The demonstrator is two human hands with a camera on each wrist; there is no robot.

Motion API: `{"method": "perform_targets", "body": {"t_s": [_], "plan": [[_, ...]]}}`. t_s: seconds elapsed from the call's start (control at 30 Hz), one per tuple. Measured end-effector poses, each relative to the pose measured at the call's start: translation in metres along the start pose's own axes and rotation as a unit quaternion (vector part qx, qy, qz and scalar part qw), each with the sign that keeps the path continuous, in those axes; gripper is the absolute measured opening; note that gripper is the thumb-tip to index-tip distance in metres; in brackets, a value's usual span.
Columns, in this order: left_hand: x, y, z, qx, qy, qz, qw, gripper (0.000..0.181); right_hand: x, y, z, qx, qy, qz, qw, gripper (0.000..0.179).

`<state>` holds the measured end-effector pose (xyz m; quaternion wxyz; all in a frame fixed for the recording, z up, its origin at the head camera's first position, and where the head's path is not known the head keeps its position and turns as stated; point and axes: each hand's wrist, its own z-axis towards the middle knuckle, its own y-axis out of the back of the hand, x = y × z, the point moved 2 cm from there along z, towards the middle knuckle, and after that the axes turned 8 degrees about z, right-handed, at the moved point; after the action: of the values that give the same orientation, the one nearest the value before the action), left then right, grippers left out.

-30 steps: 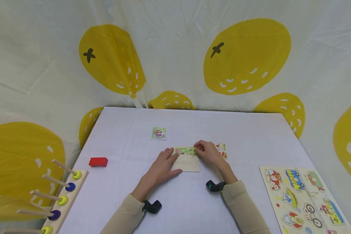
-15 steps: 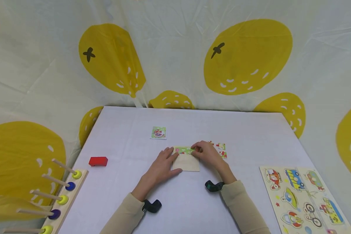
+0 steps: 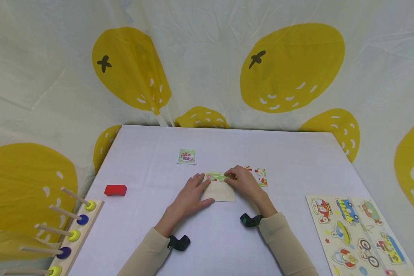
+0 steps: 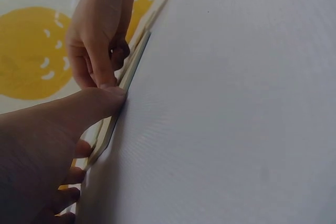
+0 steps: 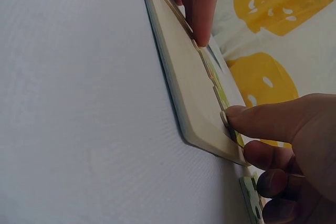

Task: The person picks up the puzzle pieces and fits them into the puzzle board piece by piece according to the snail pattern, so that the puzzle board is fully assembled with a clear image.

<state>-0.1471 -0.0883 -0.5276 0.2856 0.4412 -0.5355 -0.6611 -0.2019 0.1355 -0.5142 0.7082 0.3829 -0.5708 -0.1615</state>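
Note:
A small pale wooden puzzle tray (image 3: 220,194) lies mid-table with a strip of green picture pieces (image 3: 215,177) along its far edge. My left hand (image 3: 192,195) rests at the tray's left side, fingers spread, index fingertip on the strip and thumb at the near left corner. At the far right corner, my right hand (image 3: 246,184) pinches a puzzle piece (image 5: 226,119) between thumb and curled fingers; in the right wrist view the thumb presses at its near edge. That piece is mostly hidden. Several loose pieces (image 3: 261,173) lie just right of the tray.
A square picture puzzle (image 3: 187,156) lies farther back. On the left are a red block (image 3: 115,190) and a wooden peg rack (image 3: 96,214) with tilted pegs and yellow and blue rings. A vehicle puzzle board (image 3: 354,230) occupies the right front.
My right hand has shifted slightly left along the strip, showing more of the loose pieces behind it. My left hand stays at the same place on the tray.

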Motion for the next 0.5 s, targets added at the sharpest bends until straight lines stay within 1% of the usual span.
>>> {"method": "perform_targets", "body": {"t_s": [0.13,0.23,0.37,0.5], "plan": [[0.0015,-0.0002,0.0005,0.0,0.007,-0.009,0.9999,0.079,0.0012,-0.0001,-0.0006,0.002,-0.01,-0.002,0.9999,0.02],[0.0028,-0.0003,0.0008,0.006,0.011,-0.009,0.9999,0.081,0.0026,0.0004,-0.0016,0.004,-0.016,-0.001,0.9999,0.021],[0.0041,0.0006,0.0,0.015,0.016,-0.014,0.9997,0.082,0.0037,0.0006,-0.0021,0.005,-0.02,0.004,0.9998,0.021],[0.0047,0.0021,-0.0009,0.016,0.017,-0.024,0.9995,0.081,0.003,0.0007,-0.0022,0.008,-0.021,0.007,0.9997,0.022]]}}
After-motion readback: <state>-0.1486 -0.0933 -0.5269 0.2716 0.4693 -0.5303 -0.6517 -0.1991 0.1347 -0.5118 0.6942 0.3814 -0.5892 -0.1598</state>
